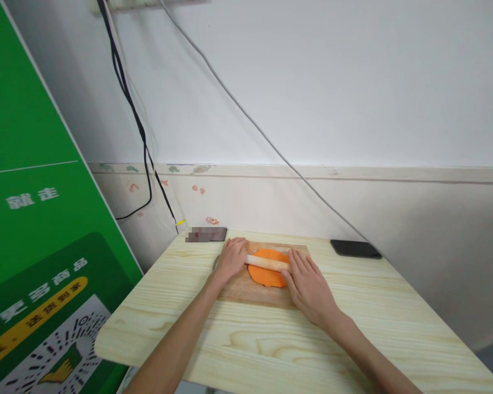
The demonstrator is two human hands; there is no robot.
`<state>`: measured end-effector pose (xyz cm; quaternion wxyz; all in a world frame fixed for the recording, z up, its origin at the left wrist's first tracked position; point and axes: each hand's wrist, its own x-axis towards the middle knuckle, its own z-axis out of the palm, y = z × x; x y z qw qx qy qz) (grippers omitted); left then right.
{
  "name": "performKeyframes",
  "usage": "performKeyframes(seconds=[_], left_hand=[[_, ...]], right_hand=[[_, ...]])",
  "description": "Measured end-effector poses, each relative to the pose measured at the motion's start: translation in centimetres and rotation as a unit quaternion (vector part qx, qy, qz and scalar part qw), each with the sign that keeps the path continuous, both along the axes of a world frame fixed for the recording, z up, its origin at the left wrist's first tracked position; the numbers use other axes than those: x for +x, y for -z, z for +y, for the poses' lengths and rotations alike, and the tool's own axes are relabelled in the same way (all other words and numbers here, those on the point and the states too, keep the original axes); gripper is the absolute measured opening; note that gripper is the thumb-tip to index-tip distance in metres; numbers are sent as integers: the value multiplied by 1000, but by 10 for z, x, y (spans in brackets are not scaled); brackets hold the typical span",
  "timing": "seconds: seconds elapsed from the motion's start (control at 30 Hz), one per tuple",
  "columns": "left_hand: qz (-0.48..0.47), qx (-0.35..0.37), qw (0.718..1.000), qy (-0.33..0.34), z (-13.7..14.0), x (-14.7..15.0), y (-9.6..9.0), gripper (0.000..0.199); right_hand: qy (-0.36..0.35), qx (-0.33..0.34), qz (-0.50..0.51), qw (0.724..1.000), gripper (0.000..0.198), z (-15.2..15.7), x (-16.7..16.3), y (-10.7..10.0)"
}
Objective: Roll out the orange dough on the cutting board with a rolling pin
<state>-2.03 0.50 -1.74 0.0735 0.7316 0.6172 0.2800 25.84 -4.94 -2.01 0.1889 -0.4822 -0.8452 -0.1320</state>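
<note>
A flat orange sheet of dough or clay (pixel 267 279) with an uneven edge lies on a wooden board (pixel 250 295). Across it rests a pale wooden rolling pin (pixel 267 262), tilted slightly down to the right. My left hand (pixel 232 257) is closed over the pin's left end, near the board's left side. At the other end my right hand (pixel 308 279) presses on the pin, fingers close together and pointing away from me. Both ends of the pin are hidden under my hands.
The board sits on a light wood-grain table (pixel 246 350) against a white wall. A black phone (pixel 355 249) lies at the back right, a dark flat object (pixel 217 234) at the back left. A grey cable (pixel 271 142) crosses the wall; a green sign (pixel 45 219) stands left.
</note>
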Motion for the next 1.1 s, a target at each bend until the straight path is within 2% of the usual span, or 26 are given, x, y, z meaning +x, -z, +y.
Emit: performKeyframes(seconds=[0.13, 0.37, 0.43, 0.53, 0.7, 0.9, 1.0, 1.1], left_hand=[[-6, 2, 1000, -3, 0, 1, 0, 51], [-4, 18, 1000, -7, 2, 2, 3, 52], [0, 21, 1000, -2, 2, 1, 2, 52], [5, 16, 1000, 1, 2, 0, 1, 53], [32, -1, 999, 8, -3, 0, -1, 56], [68, 6, 998, -5, -18, 3, 4, 55], [50, 11, 998, -21, -30, 5, 7, 53], [27, 15, 999, -21, -45, 6, 11, 52]], right_hand=[[-13, -35, 7, 999, 73, 3, 1, -4], [5, -155, 25, 988, 61, 44, -4, -42], [24, -171, 25, 985, 55, 55, -5, -50], [47, -155, 9, 987, 52, 66, -5, -51], [41, -81, -18, 996, 53, 66, -2, -32], [3, -28, -15, 999, 55, 44, 3, -22], [2, -17, 5, 1000, 55, 27, 3, -21], [-5, -7, 22, 1000, 56, 8, 6, -13]])
